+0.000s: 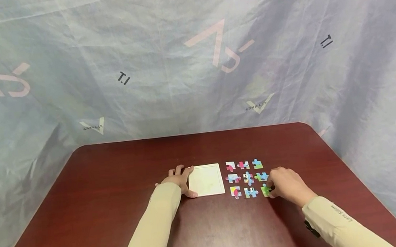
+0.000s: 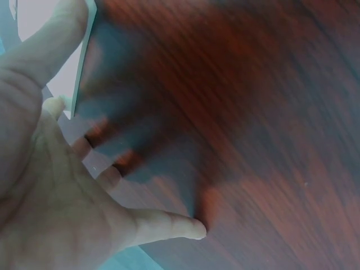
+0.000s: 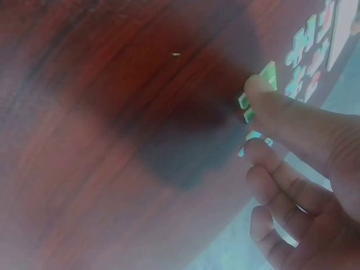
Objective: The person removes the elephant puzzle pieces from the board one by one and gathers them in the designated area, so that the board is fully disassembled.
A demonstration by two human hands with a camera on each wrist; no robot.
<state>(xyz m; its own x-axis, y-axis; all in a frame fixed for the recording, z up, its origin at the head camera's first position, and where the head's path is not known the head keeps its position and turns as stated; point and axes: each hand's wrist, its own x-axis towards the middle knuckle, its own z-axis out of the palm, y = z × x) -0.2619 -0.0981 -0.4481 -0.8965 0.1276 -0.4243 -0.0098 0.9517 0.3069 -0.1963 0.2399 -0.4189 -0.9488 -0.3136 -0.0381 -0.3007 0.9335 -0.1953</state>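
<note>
My left hand (image 1: 180, 181) lies spread at the left side of a flat, pale square puzzle tray (image 1: 206, 180). Its thumb (image 2: 70, 22) rests over the tray's near-left corner and the index finger reaches the far-left corner; the other fingertips touch the table. To the right of the tray, colourful jigsaw pieces (image 1: 248, 178) lie apart in rows. My right hand (image 1: 287, 184) is at the green jigsaw piece (image 1: 265, 190) in the near-right corner. In the right wrist view its thumb (image 3: 264, 98) touches that piece, while the index fingertip stands apart from the thumb beside another piece.
Everything lies on a dark red-brown wooden table (image 1: 115, 159) with rounded far corners. Behind it hangs a grey printed cloth (image 1: 163, 63). A small pale speck (image 3: 176, 54) shows on the tabletop in the right wrist view.
</note>
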